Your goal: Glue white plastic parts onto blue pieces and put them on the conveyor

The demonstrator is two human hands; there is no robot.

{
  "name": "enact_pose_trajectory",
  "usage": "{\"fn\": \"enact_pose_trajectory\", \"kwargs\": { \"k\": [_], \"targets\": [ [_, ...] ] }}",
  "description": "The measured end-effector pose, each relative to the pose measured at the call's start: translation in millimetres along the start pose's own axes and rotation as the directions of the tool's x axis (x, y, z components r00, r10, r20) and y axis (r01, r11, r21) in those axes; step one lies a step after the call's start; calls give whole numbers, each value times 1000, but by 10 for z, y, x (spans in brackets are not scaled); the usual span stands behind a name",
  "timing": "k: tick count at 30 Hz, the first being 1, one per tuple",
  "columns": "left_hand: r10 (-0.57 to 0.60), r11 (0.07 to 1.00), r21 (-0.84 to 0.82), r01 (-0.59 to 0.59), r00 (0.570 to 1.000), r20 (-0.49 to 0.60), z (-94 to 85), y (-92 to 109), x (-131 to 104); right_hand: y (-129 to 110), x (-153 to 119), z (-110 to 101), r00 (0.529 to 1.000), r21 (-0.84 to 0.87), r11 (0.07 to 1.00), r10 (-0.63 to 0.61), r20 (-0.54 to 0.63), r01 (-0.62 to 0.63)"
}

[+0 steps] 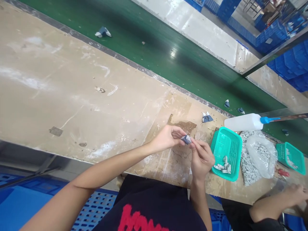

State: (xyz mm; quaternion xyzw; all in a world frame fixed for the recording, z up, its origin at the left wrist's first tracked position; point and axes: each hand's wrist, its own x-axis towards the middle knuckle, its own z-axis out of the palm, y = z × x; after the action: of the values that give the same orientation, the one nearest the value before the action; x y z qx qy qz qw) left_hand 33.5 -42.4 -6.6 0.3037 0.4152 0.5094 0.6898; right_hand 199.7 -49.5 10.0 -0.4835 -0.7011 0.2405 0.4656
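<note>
A small blue-grey and white piece [186, 139] is pinched between my two hands, above the worn cardboard on the table. My left hand [169, 138] grips its blue-grey side with thumb and fingers. From the right, the fingertips of my right hand [201, 157] close on its white end. Fingers partly cover the piece, so its exact shape is hidden. Just beyond my hands lies a similar blue-grey piece with white parts [207, 117]. Close to my right hand stands a green basket [216, 141] with several white pieces [225, 166] at its near end.
A white bottle with a blue nozzle [244, 122] lies behind the basket. Right of it are a plastic bag of small white parts [260, 154], another green basket [284, 150] and a co-worker's arm [274, 205]. A green belt [154, 48] carrying several pieces runs behind the table.
</note>
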Motion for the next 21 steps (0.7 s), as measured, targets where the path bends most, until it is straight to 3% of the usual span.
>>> {"fn": "enact_pose_trajectory", "kwargs": {
  "k": [4,9,13,15,18,21],
  "targets": [
    [30,997,78,-25,997,-67,48,58,-57,-90,-21,-9,998,45,999,5,67,-8],
    [20,983,184,-5,997,-80,36,87,-55,-102,-64,45,984,91,988,115,137,-128],
    [14,995,103,-10,999,-42,62,77,-57,-91,41,31,951,69,975,188,244,-210],
    [-44,999,9,44,999,2,74,73,-46,-102,112,-45,943,69,972,200,265,-225],
    [-200,972,-129,197,980,-12,85,75,13,-95,140,-232,979,131,971,193,65,-200],
    [-326,917,-276,288,940,-99,100,84,88,7,59,-444,948,143,966,243,-206,-217]
  ]
}}
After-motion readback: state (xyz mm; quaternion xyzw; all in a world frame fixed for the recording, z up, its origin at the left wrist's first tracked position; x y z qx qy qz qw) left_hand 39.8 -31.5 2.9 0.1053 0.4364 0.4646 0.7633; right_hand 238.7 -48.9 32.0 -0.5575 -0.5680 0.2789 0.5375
